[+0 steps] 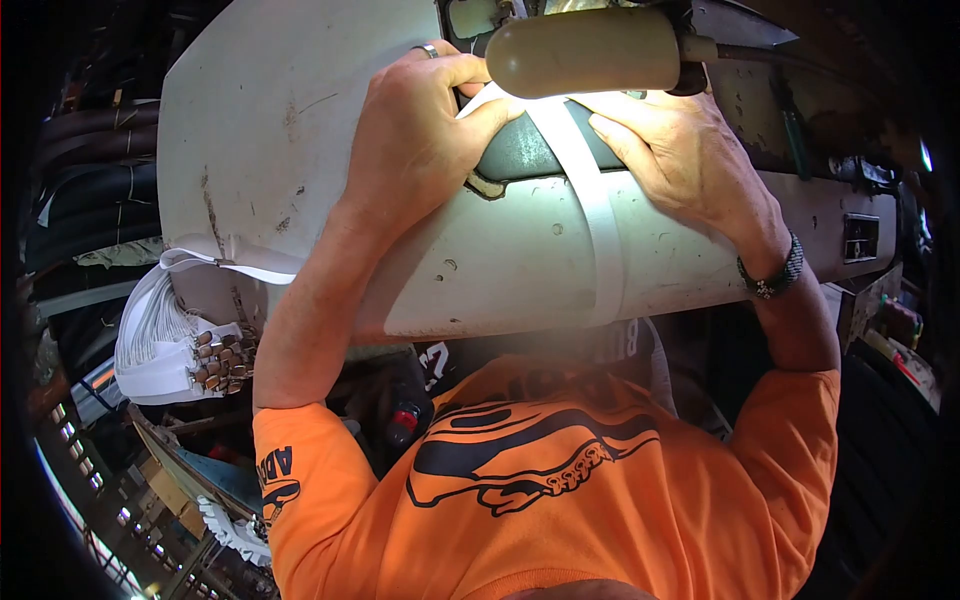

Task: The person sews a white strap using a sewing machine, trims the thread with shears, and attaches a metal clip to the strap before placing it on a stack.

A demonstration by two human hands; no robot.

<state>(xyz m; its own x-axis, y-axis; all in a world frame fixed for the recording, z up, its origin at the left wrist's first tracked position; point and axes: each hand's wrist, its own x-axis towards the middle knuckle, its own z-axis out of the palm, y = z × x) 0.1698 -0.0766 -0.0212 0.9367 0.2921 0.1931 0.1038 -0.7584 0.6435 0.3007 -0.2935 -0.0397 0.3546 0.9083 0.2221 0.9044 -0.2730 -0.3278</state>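
A white strap [590, 190] runs down from under the lamp, over a dark plate [520, 150] and across the white work table [400, 290]. My left hand [425, 120], with a ring on one finger, pinches a white piece of strap between thumb and fingers at the plate's upper left. My right hand [675, 150] lies at the plate's right side, thumb and fingers apart, its fingertips partly hidden under the lamp. A beaded bracelet is on my right wrist.
A lamp or machine housing [590, 52] hangs above both hands. A bundle of white straps with metal clips [180, 350] hangs off the table's left edge. Dark rolls [95, 190] lie at the far left. A metal switch plate [861, 238] sits at the table's right end.
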